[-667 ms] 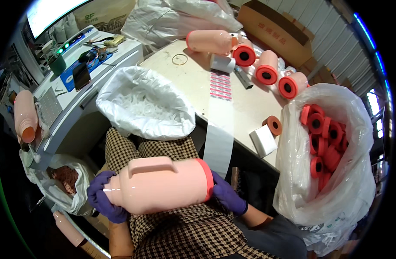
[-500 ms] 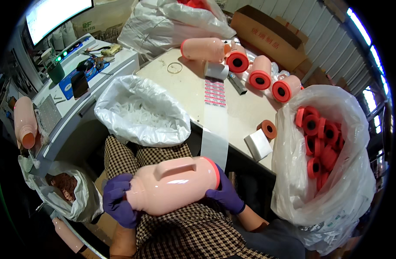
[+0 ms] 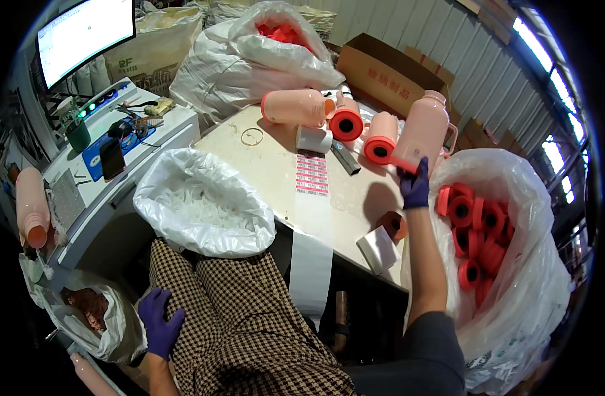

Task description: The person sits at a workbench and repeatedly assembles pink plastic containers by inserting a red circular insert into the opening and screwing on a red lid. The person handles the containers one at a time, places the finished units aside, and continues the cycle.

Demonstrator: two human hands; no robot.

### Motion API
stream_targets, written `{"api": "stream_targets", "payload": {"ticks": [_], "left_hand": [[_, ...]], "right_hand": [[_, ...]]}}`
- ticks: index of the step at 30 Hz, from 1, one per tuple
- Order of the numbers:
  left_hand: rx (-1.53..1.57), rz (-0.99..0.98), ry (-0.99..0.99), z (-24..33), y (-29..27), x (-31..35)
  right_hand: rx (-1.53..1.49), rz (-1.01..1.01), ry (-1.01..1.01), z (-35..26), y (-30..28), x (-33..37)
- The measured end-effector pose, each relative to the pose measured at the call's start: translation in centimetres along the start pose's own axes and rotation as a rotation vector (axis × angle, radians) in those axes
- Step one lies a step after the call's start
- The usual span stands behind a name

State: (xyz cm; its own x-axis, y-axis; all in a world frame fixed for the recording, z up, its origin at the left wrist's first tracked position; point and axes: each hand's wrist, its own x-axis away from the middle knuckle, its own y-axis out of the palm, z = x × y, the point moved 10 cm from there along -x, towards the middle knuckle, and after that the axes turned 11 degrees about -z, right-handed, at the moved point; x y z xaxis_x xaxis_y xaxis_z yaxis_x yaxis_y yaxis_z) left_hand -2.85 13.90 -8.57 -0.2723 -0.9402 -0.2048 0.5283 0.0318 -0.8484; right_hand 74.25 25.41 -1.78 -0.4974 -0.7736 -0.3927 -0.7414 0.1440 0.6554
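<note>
My right hand (image 3: 416,186), in a purple glove, grips a glossy pink thermos jug (image 3: 424,129) by its red base. The jug is nearly upright, neck up and tilted a little, at the table's right side; a shadow falls beside it. Its handle points right. My left hand (image 3: 160,323), also gloved in purple, rests on my checked lap with fingers apart and holds nothing. Three more pink jugs lie on their sides near the held one: one jug (image 3: 296,107) with its neck to the right, and two (image 3: 346,122) (image 3: 381,137) with their red bases facing me.
Left of the white table (image 3: 233,153) sits a bag of clear plastic rings (image 3: 203,210). At right stands a bag of red rings (image 3: 479,231). A label strip (image 3: 312,173), a small white box (image 3: 379,249) and a brown tape roll (image 3: 393,225) lie on the table. A carton (image 3: 388,76) stands behind.
The jug has gone from my lap, where both hands held it sideways, up and right over the table in my right hand. My left hand has let go and dropped to my lap.
</note>
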Motion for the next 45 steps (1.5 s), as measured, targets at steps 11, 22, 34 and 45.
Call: {"api": "stream_targets", "payload": {"ticks": [11, 22, 34, 45], "left_hand": [[0.267, 0.334, -0.111, -7.1, -1.0, 2.9], [0.434, 0.435, -0.522, -19.4, -2.0, 18.9], [1.287, 1.632, -1.265, -43.1, 2.1, 60.7], [0.845, 1.598, -0.981, -44.6, -6.9, 56.6]], "right_hand": [[1.621, -0.254, -0.354, -4.0, -1.3, -16.3], [0.39, -0.702, 0.374, 14.7, 21.5, 20.1], [0.826, -0.677, 0.56, 20.0, 29.6, 30.7], [0.664, -1.054, 0.617, 23.5, 37.7, 36.5]]}}
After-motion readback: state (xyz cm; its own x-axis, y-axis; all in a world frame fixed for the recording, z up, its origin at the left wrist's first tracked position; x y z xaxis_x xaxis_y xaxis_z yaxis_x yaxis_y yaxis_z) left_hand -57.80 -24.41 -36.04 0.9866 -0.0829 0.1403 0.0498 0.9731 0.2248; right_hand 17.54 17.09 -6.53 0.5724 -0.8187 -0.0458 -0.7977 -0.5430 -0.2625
